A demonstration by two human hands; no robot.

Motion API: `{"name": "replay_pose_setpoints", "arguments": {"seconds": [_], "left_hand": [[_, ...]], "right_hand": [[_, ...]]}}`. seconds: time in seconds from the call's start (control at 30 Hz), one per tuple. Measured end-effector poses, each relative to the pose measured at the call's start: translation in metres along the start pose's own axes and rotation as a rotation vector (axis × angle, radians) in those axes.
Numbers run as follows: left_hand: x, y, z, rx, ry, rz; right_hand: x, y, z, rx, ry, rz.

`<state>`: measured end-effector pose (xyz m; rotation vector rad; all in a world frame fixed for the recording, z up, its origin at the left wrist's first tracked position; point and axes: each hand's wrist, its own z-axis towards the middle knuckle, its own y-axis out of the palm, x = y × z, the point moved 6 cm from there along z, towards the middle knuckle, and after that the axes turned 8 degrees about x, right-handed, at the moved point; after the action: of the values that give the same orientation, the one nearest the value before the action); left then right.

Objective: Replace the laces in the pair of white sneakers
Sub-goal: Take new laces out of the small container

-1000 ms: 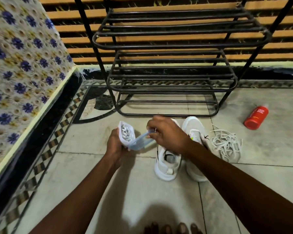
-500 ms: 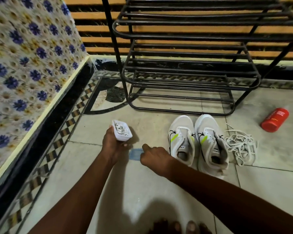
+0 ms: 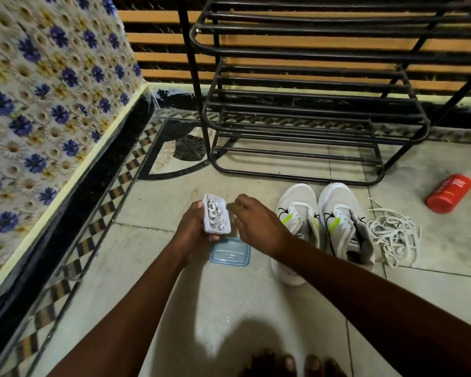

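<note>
Gripping white container (image 3: pixel 216 216), left hand (image 3: pixel 193 231); right hand (image 3: pixel 259 227) beside, grasp unclear; tiled floor (image 3: pixel 229 295), black rack (image 3: pixel 310 129) behind.

Our left hand (image 3: pixel 193 231) and right hand (image 3: pixel 259 227) are bare to the fingertips, and the back of the right one shows its knuckles. Our left forearm (image 3: pixel 136 308) and right forearm (image 3: pixel 365 300) are bare as well, with skin showing all the way from the wrists to the lower edge of the view. In this wide view the right forearm looks broader than the left. At the bottom edge we see a short row of our bare toes (image 3: pixel 287 363), rounded, with short nails. They are dim and cut off by the frame.
</note>
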<state>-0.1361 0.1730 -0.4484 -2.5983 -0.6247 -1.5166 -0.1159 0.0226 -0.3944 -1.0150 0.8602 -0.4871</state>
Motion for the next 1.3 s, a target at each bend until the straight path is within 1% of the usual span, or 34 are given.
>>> {"name": "replay_pose_setpoints", "arguments": {"seconds": [0.07,0.13,0.23,0.33,0.4,0.5,0.57,0.67,0.8,0.87,0.93,1.0,1.1,1.23,1.3], "left_hand": [[0.000,0.008,-0.004,-0.036,-0.025,0.023],[-0.001,0.017,-0.009,-0.077,-0.043,0.038],[-0.001,0.026,-0.014,-0.112,-0.047,0.027],[-0.001,0.028,-0.016,-0.088,-0.056,-0.002],[0.000,0.027,-0.017,-0.042,-0.055,-0.013],[0.001,0.023,-0.018,0.023,-0.054,-0.015],[0.002,0.018,-0.018,0.079,-0.076,-0.035],[0.004,0.010,-0.016,0.125,-0.081,-0.058],[0.007,0.003,-0.013,0.158,-0.076,-0.056],[0.008,0.002,-0.014,0.168,-0.082,-0.062],[0.008,0.002,-0.014,0.170,-0.094,-0.060],[0.007,0.003,-0.013,0.169,-0.100,-0.057],[0.005,0.009,-0.015,0.160,-0.110,-0.047],[0.004,0.034,-0.025,0.088,-0.115,0.006],[0.007,0.051,-0.032,0.041,-0.110,0.048]], "right_hand": [[0.004,-0.002,0.009,-0.068,-0.015,0.062],[0.005,0.000,0.013,-0.134,-0.029,0.071],[0.002,-0.002,0.012,-0.100,-0.086,0.078],[0.004,-0.004,0.015,-0.057,-0.065,0.060],[0.010,-0.007,0.020,-0.012,-0.002,0.099],[0.031,-0.015,0.029,0.118,0.193,0.211],[0.045,-0.018,0.034,0.174,0.300,0.238],[0.060,-0.010,0.041,0.141,0.420,0.184],[0.072,-0.002,0.051,0.139,0.472,0.128],[0.078,0.004,0.054,0.130,0.519,0.161],[0.082,0.014,0.052,0.064,0.573,0.208],[0.083,0.019,0.046,0.043,0.574,0.224],[0.083,0.010,0.036,0.075,0.549,0.278],[0.081,-0.026,0.020,0.216,0.501,0.351],[0.077,-0.045,0.010,0.254,0.469,0.387]]}}
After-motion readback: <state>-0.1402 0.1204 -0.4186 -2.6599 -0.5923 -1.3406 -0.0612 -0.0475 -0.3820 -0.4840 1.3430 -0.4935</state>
